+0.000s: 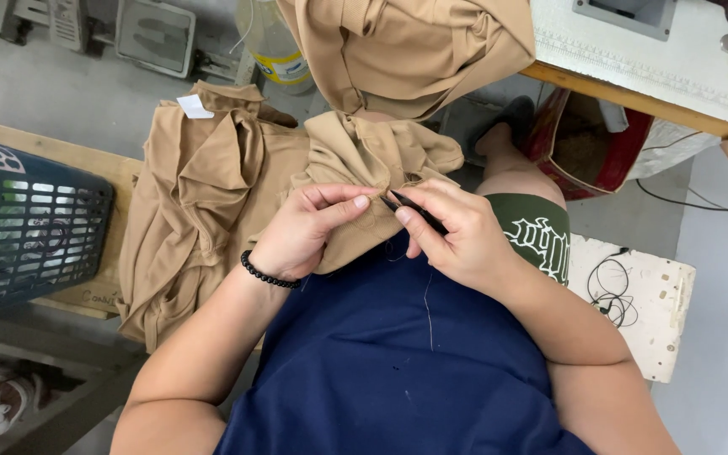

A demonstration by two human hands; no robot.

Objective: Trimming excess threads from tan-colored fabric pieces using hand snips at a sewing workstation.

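I count two hands on one tan garment (355,160) bunched on the lap: my left hand (305,232) pinches a fold of it between thumb and forefinger, my right hand (457,236) grips one slim black tool (419,212) against the cloth. One dark plastic basket (27,227) sits beside one tan cloth pile (204,194) on the bench.
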